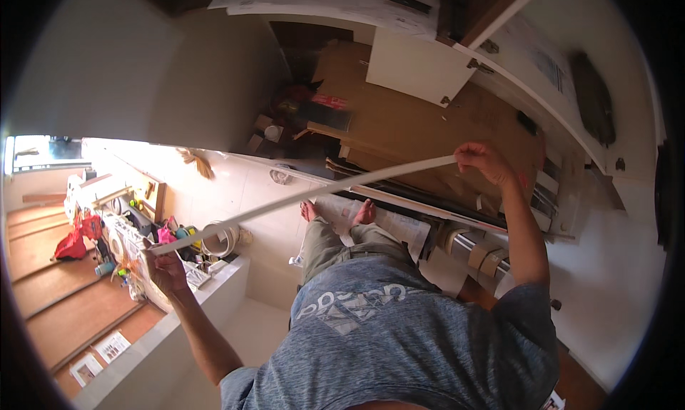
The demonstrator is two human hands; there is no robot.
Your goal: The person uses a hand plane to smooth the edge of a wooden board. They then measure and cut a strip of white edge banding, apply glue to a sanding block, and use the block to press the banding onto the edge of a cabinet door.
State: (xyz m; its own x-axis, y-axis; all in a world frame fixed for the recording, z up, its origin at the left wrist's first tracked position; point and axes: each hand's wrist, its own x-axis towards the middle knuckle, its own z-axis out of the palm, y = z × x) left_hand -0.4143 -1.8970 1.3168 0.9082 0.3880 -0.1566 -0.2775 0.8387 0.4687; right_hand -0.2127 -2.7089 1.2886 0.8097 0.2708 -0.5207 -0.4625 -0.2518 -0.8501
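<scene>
A long, thin, pale strip [307, 194] stretches across in front of me, rising from left to right. Its lower end is pinched in the fingers of my left hand [167, 269], out over a low white wall. At the upper end, my right hand [487, 162] grips the strip between thumb and fingers, in front of the cabinet opening. The strip looks nearly straight; whether it is rigid or a tape, I cannot tell.
A white cabinet door [419, 66] with metal hinges hangs by a brown board [492, 118]. Rolls [479, 253] lie near my right side. Tools and a red bag [71, 243] crowd the left, beside brown steps [43, 267]. A coiled hose [220, 240] sits past the low wall [143, 364].
</scene>
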